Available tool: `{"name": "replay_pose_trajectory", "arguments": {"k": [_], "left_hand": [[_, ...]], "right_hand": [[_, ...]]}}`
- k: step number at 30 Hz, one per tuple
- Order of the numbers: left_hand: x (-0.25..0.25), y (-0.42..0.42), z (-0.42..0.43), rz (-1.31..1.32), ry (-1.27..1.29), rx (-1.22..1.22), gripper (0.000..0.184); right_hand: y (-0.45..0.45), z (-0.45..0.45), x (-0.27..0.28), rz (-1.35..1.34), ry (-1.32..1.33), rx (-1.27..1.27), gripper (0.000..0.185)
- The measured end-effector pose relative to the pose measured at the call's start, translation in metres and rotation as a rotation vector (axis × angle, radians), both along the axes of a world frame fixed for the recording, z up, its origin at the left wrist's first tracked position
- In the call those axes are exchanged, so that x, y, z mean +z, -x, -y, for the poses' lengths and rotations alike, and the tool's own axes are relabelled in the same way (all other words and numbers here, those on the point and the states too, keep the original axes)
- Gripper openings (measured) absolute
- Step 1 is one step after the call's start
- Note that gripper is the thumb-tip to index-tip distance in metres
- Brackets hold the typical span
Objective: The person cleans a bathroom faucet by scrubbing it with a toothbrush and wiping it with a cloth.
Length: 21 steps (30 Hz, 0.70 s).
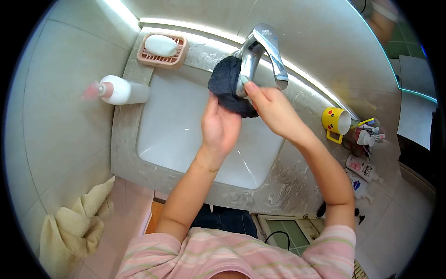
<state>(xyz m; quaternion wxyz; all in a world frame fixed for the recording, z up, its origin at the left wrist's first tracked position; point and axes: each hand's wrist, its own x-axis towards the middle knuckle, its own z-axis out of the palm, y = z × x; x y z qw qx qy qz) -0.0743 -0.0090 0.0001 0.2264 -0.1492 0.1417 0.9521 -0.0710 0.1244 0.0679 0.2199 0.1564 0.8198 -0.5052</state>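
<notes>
A dark grey fuzzy cloth (226,86) is bunched against the left side and underside of the chrome faucet's (251,58) spout. My left hand (220,123) holds this cloth from below, palm turned up, its fingers partly hidden behind the fabric. From the right, my right hand (272,109) grips the end of the spout, with the thumb lying on the metal. Its other fingers are curled under and mostly hidden. Both hands are over the white sink basin (172,139). The faucet's lever (275,58) points down toward the right.
A pink soap dish (181,53) with a white soap bar (161,45) sits at the back left. Beside the basin stands a white pump bottle (123,89). To the right are a yellow mug (335,122), toothbrushes and several tubes. A beige towel (76,223) hangs at lower left.
</notes>
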Motion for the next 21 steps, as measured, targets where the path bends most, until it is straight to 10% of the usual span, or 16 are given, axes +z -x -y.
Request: {"name": "replay_pose_trajectory", "arguments": {"k": [11,21], "left_hand": [[-0.001,-0.002,0.006,-0.083,0.018,-0.046,0.044],[-0.007,0.001,0.016,0.003,0.084,-0.103,0.044]], "right_hand": [[-0.02,0.017,-0.005,0.27,0.734,-0.416,0.046],[-0.031,0.061,-0.021,0.003,0.86,-0.68,0.042]]}}
